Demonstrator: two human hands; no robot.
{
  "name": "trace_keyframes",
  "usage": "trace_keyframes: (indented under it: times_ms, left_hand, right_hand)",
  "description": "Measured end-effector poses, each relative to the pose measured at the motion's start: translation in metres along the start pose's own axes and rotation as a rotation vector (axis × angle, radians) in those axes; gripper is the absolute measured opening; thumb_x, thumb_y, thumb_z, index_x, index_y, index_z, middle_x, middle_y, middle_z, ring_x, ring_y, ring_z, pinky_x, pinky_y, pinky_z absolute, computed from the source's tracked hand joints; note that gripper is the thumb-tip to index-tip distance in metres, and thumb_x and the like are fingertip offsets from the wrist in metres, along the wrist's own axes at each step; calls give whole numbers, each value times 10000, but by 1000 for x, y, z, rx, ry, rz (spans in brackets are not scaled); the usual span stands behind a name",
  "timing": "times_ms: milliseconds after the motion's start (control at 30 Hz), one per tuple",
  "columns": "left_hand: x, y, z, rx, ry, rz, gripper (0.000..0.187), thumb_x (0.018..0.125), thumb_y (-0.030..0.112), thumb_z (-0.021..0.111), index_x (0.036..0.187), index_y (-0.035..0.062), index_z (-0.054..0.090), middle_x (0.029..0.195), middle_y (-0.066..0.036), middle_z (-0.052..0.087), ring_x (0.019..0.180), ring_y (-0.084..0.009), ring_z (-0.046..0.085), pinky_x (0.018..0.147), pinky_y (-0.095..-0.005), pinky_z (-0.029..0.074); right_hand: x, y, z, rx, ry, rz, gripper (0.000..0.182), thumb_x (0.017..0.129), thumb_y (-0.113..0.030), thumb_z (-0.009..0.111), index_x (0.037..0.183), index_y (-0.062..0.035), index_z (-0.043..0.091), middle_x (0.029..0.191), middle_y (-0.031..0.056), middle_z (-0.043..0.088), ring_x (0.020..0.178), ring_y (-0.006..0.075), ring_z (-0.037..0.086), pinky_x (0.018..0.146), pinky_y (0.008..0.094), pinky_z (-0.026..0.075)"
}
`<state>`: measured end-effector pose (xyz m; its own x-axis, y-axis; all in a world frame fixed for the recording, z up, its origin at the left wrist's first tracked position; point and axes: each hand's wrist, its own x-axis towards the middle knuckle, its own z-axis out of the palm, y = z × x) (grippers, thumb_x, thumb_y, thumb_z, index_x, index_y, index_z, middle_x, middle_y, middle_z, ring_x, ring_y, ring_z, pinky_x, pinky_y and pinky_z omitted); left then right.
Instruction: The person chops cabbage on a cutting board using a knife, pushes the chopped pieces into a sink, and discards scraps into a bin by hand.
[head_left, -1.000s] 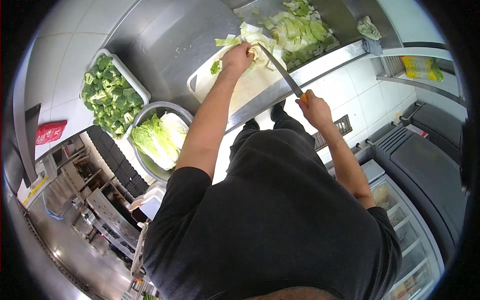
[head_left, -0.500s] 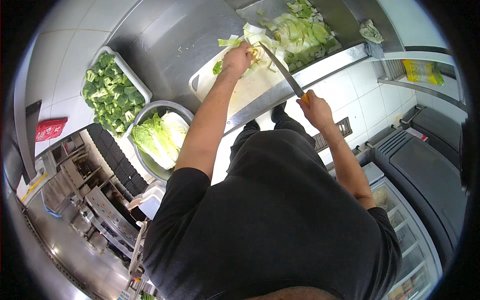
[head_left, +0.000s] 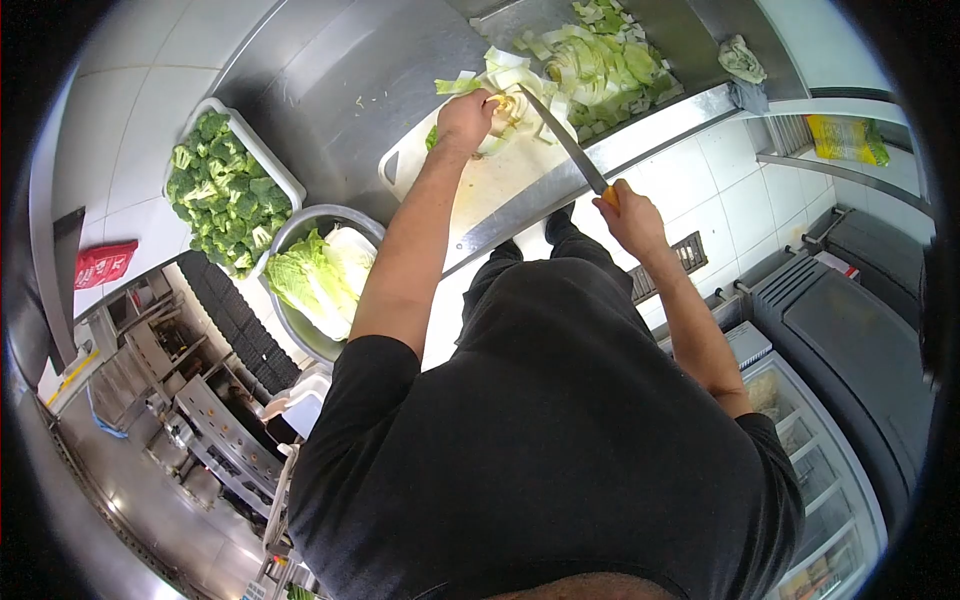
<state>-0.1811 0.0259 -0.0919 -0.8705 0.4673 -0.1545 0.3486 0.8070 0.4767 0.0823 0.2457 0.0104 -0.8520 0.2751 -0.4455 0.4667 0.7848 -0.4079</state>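
The fingers of the left hand (head_left: 466, 112) are curled down over a pale cabbage piece (head_left: 505, 108), pinning it to the white cutting board (head_left: 480, 180); the right hand (head_left: 628, 215) is wrapped tight round the yellow handle of a long knife (head_left: 558, 135), whose blade runs up and across to the cabbage, just beside the left knuckles

Working from the biggest thing down: the steel counter (head_left: 350, 80) carries everything, with the board lying across its near edge. A heap of already cut cabbage (head_left: 600, 65) sits on the counter beyond the board. To the left stand a white tray of broccoli (head_left: 222, 190) and, just beside it, a metal bowl of leafy greens (head_left: 315, 275). A crumpled cloth (head_left: 742, 58) lies at the far right end

To cut well here, I would keep the left fingertips tucked back so the knuckles guide the flat of the blade, hold the piece firmly so it cannot roll, and let the knife tip stay low. The board overhangs the counter edge, so pressure is best kept over the counter
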Motion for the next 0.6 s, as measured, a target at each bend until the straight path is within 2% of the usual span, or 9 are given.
trace_keyframes:
  times_ms: [100,300,400,500,600]
  left_hand:
    - [-1,-1,2,-19,59,59,288,995,407,657,1065,138,733,948,-158,758,902,-391,725,792,-501,563]
    - [4,-6,6,-21,38,104,262,1000,363,660,971,108,711,869,-175,729,836,-405,710,751,-507,551]
    - [6,-8,6,-83,-17,72,239,993,344,666,1002,108,705,888,-154,740,845,-386,718,756,-484,560]
    - [3,-8,2,-124,-48,117,259,983,331,671,1123,117,712,979,-131,756,899,-349,728,815,-433,576]
    - [-9,2,-13,-34,-23,7,427,953,360,696,1309,126,671,1236,-108,726,1137,-310,689,986,-429,537]
  right_hand:
    - [1,2,1,-5,4,-9,404,1009,-407,666,1102,-27,568,860,247,723,836,460,714,728,545,555]
    - [-1,0,0,2,-22,-1,412,1008,-412,666,1102,-21,571,863,244,725,840,453,719,733,548,559]
    - [-1,2,2,0,-17,3,411,1010,-414,664,1093,-21,574,854,240,724,835,450,719,730,544,561]
    - [-3,4,4,16,8,-2,412,1010,-417,664,1088,-22,577,851,239,723,832,447,720,727,540,562]
    - [-4,5,1,19,-7,-18,414,1008,-425,662,1091,-29,578,857,235,725,828,442,721,723,536,561]
